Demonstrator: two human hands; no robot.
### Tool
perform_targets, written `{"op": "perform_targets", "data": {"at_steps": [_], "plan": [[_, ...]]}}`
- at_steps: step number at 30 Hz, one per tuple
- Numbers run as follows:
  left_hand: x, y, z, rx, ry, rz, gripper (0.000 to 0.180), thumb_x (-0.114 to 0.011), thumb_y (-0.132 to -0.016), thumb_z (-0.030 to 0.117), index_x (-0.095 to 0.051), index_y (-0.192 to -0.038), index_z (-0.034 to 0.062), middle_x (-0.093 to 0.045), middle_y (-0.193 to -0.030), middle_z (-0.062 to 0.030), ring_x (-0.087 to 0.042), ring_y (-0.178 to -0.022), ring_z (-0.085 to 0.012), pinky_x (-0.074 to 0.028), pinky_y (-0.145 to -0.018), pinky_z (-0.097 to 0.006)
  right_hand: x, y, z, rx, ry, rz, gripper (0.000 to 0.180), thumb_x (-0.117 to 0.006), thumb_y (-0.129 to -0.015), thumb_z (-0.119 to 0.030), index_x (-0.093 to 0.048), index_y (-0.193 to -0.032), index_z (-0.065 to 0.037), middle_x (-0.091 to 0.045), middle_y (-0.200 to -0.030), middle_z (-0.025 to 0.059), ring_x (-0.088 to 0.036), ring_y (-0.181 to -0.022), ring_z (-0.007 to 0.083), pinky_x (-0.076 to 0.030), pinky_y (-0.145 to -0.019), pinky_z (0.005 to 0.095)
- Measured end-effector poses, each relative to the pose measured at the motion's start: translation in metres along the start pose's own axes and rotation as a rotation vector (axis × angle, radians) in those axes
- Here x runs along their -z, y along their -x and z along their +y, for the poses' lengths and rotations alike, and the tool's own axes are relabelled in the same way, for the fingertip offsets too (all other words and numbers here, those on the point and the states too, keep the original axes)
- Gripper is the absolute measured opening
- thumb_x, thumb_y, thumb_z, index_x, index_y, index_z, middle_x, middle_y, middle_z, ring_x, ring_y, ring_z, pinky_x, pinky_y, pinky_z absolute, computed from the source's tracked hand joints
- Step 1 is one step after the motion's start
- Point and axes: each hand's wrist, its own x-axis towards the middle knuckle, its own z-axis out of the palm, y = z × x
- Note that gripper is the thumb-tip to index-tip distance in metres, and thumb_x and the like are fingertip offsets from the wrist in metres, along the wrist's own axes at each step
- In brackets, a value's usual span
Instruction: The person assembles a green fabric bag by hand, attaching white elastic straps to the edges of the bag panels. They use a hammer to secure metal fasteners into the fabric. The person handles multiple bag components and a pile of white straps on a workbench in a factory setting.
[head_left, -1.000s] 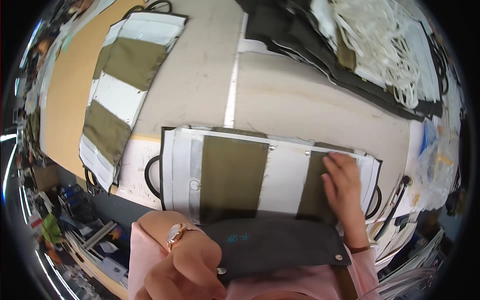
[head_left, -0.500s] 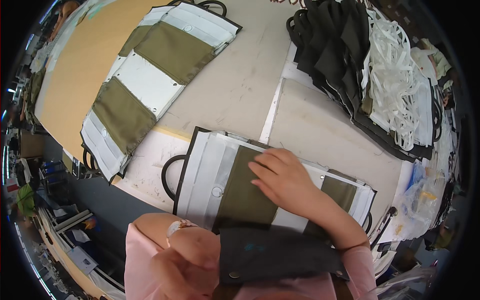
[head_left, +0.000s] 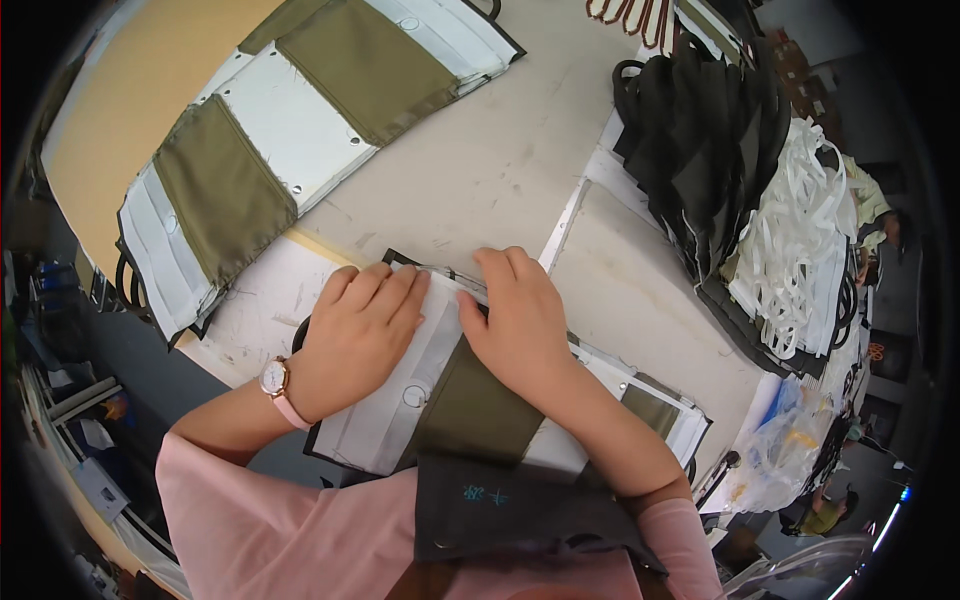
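A stack of white and olive-green fabric bag panels (head_left: 478,405) with black edging lies on the table in front of me. A round mark shows on the white band at its left end, and a black loop handle is partly hidden behind my left wrist. My left hand (head_left: 362,335) lies flat on the far left corner, fingers stretched out. Just right of it, my right hand (head_left: 518,325) rests at the far edge with its thumb apart from the fingers. Both hands press on the panels and appear to grasp nothing.
More white and olive panels (head_left: 300,90) lie at the far left. At the far right are black fabric pieces with loop handles (head_left: 690,140) and a tangle of white strips (head_left: 800,240). A clear plastic bag (head_left: 785,445) sits at the right edge. Dark cloth (head_left: 520,515) covers my front.
My left hand has come up from near my body onto the far left corner of the panels. My right hand has shifted left along the far edge. The view has shifted too.
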Motion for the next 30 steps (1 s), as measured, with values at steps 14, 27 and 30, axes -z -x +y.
{"op": "perform_targets", "data": {"at_steps": [14,27,30], "plan": [[-0.004,0.006,-0.002,-0.048,-0.06,-0.052,0.044,-0.068,-0.082,0.017,-0.064,-0.121,-0.004,-0.063,-0.12,-0.0134,-0.059,-0.104,-0.0247,-0.046,-0.09,-0.039,-0.032,-0.001,0.007,0.215,-0.137,0.09,0.026,-0.064,-0.073,0.006,-0.061,-0.098,0.0,-0.055,-0.097,0.0125,-0.053,-0.093,0.0313,-0.046,-0.083,0.042],[0.002,-0.01,-0.037,-0.026,0.223,-0.151,0.035,-0.071,-0.08,0.007,-0.065,-0.113,-0.0004,-0.059,-0.109,-0.0095,-0.064,-0.093,-0.0253,-0.054,-0.076,-0.034,-0.025,-0.001,0.008,0.449,0.125,0.062,0.036,-0.064,-0.071,-0.006,-0.067,-0.105,0.006,-0.056,-0.099,0.0085,-0.052,-0.091,0.0251,-0.047,-0.074,0.0353],[0.001,-0.009,-0.032,-0.046,0.139,-0.183,0.038,-0.072,-0.08,0.011,-0.065,-0.116,-0.0002,-0.059,-0.11,-0.0103,-0.062,-0.097,-0.0256,-0.053,-0.08,-0.036,-0.022,-0.003,0.003,0.391,0.143,0.001,0.037,-0.064,-0.072,-0.006,-0.067,-0.107,0.004,-0.055,-0.097,0.0077,-0.051,-0.089,0.0249,-0.046,-0.074,0.0354]]}}
